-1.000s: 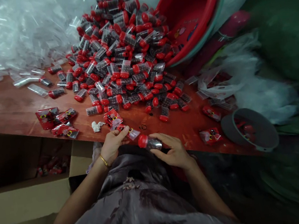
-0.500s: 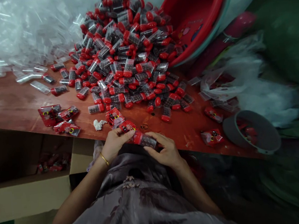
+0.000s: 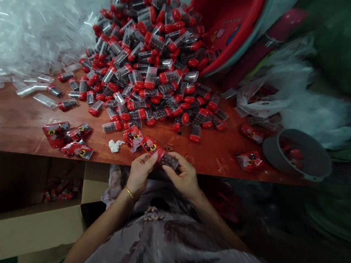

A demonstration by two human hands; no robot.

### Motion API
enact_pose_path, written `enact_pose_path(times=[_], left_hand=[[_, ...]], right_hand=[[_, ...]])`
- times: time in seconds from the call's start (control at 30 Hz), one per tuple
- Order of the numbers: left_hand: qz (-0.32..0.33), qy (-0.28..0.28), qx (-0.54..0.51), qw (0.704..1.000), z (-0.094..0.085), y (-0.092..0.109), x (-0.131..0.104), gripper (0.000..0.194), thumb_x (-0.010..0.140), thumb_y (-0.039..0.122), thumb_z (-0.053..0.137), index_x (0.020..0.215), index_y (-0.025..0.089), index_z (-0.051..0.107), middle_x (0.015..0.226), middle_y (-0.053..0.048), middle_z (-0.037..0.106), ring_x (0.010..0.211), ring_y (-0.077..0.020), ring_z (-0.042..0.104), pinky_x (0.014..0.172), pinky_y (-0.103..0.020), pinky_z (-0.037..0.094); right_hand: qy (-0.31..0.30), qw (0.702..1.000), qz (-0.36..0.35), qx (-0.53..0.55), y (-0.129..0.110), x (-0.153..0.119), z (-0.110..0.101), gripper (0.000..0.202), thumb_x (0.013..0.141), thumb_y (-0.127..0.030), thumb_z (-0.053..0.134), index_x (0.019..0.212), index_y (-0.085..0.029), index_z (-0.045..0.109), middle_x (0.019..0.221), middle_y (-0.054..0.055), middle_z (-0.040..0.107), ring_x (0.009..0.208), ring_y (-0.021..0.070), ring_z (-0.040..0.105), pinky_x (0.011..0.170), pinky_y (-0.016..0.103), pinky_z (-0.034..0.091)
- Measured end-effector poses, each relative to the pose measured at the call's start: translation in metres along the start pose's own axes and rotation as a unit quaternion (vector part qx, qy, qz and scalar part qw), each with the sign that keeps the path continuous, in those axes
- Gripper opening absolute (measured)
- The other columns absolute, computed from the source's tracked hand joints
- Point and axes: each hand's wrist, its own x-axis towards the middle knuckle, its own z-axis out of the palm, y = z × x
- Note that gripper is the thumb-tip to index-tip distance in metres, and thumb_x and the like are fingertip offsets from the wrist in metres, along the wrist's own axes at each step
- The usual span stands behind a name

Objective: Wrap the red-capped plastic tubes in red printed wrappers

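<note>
Just over the table's front edge, my left hand (image 3: 140, 174) pinches a red printed packet (image 3: 150, 144). My right hand (image 3: 183, 176) grips a clear tube with dark dotted contents (image 3: 169, 161). Packet and tube meet in one line between my hands; whether the tube's end is inside the packet, I cannot tell. Another red packet (image 3: 132, 137) lies just beyond my left fingers, beside a crumpled white scrap (image 3: 115, 145). Behind them rises a big heap of red-capped clear tubes (image 3: 143, 72).
Several red packets (image 3: 68, 137) lie at left on the reddish table (image 3: 9, 121). Empty clear sleeves (image 3: 25, 34) pile up behind. A red basin (image 3: 237, 2) leans at the back right. A grey bowl (image 3: 273, 158) holds red pieces. Below left stands an open cardboard box (image 3: 31, 232).
My right hand has shifted left and slightly down, closer to my left hand. The packet and tube have tilted more steeply. My left hand has moved slightly right.
</note>
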Motion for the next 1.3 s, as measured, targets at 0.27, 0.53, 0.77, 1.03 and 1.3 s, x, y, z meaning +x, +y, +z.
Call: enact_pose_path(times=[0.27,0.53,0.77,1.03,1.3], left_hand=[[-0.012,0.014,-0.028,0.999,0.007,0.001,-0.001,0.044,0.043,0.037,0.087,0.075,0.012,0.070,0.067,-0.001,0.067,0.062,-0.0092,0.058,0.065,-0.021,0.045],[0.011,-0.004,-0.005,1.000,0.008,0.005,0.000,0.047,0.053,0.053,0.079,0.050,0.015,0.051,0.043,0.008,0.039,0.042,-0.0033,0.037,0.047,-0.017,0.035],[0.028,0.035,0.049,0.998,0.000,0.025,0.003,0.047,0.050,0.055,0.079,0.064,0.013,0.063,0.058,0.001,0.061,0.053,-0.0093,0.056,0.057,-0.022,0.047],[0.045,0.067,0.107,0.991,0.001,0.029,0.006,0.048,0.044,0.049,0.084,0.071,0.012,0.069,0.066,-0.001,0.068,0.056,-0.0106,0.060,0.054,-0.021,0.049],[0.024,0.098,0.065,0.993,-0.002,0.036,0.011,0.045,0.039,0.042,0.087,0.059,0.012,0.060,0.058,0.000,0.064,0.050,-0.0096,0.058,0.055,-0.024,0.052]], right_hand=[[0.028,1.000,0.008,0.004,0.000,-0.003,0.011,0.027,0.082,-0.027,0.059,0.108,-0.020,0.057,0.093,0.004,0.069,0.081,0.0168,0.065,0.074,0.029,0.053],[0.019,0.993,0.056,0.101,-0.003,-0.005,0.014,0.028,0.080,-0.027,0.062,0.107,-0.023,0.056,0.092,0.002,0.066,0.079,0.0152,0.063,0.076,0.030,0.053],[-0.047,0.924,0.203,0.319,-0.005,-0.003,0.007,0.028,0.079,-0.035,0.063,0.103,-0.023,0.054,0.058,-0.010,0.050,0.036,0.0039,0.041,0.045,0.020,0.047],[-0.069,0.896,0.239,0.367,-0.005,0.000,0.003,0.032,0.077,-0.037,0.066,0.103,-0.022,0.054,0.073,-0.005,0.063,0.038,0.0031,0.050,0.049,0.021,0.051],[-0.057,0.940,0.180,0.283,0.001,-0.007,-0.004,0.028,0.086,-0.033,0.054,0.111,-0.021,0.055,0.065,-0.004,0.063,0.046,0.0083,0.057,0.056,0.025,0.054]])
